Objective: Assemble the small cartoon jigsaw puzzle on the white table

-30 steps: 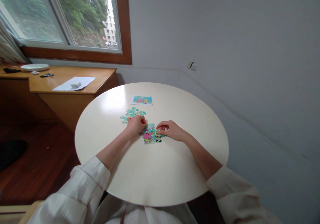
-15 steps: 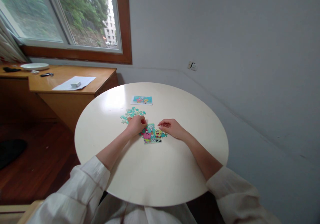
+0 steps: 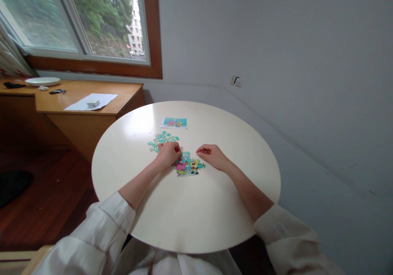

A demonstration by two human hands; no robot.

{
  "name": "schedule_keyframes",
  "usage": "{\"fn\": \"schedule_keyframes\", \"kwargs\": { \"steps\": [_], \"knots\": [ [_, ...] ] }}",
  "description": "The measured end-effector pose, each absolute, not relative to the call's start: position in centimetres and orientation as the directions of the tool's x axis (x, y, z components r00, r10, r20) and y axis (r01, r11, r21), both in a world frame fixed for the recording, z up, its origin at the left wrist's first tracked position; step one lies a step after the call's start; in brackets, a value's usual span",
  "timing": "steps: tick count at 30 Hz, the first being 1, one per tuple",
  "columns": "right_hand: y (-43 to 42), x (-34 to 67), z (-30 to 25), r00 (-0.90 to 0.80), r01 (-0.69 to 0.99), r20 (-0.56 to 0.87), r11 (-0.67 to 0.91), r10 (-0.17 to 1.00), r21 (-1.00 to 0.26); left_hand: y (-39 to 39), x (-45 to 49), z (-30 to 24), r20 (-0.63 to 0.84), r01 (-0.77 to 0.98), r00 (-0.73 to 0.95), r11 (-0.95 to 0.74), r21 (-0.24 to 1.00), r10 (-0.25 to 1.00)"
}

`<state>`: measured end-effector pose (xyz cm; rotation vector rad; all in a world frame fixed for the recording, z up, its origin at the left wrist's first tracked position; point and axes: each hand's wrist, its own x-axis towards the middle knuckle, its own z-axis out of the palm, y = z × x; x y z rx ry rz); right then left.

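A partly joined jigsaw puzzle [image 3: 187, 168] with cartoon figures, pink on the left and yellow on the right, lies on the round table. My left hand [image 3: 168, 153] is at its upper left edge, thumb and fingers closed together; anything between them is too small to make out. Just off the upper right edge is my right hand [image 3: 212, 155], its fingers curled in a pinch whose contents I cannot see. Behind my left hand, a heap of loose turquoise puzzle pieces [image 3: 164, 138] is partly covered by that hand.
A picture card [image 3: 174, 122] with similar figures lies farther back on the white round table [image 3: 190, 213]. To the left stands a wooden desk [image 3: 129, 91] with a paper sheet [image 3: 106, 99], a small white box [image 3: 93, 103] and a white plate [image 3: 43, 81]. A wall borders the right side.
My right hand has shifted slightly right and away from the puzzle's upper right part, uncovering more of the yellow figure. My left hand has barely moved.
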<state>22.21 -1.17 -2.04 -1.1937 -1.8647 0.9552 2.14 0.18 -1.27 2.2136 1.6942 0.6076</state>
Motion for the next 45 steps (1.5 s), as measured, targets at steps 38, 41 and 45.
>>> {"fn": "schedule_keyframes", "kwargs": {
  "steps": [38, 41, 45],
  "knots": [
    [-0.7, 23.0, -1.5, -0.256, 0.553, 0.228, 0.336, 0.939, -0.762, -1.7, 1.6, 0.3, 0.008, 0.518, 0.768, -0.627, 0.582, 0.641],
    [-0.7, 23.0, -1.6, -0.259, 0.552, 0.235, 0.343, 0.937, -0.76, -1.7, 1.7, 0.1, -0.001, 0.535, 0.76, -0.623, 0.571, 0.65],
    [-0.5, 23.1, -1.9, -0.262, 0.549, 0.234, 0.344, 0.936, -0.762, -1.6, 2.0, -0.2, 0.052, 0.528, 0.757, -0.656, 0.538, 0.652]
  ]
}}
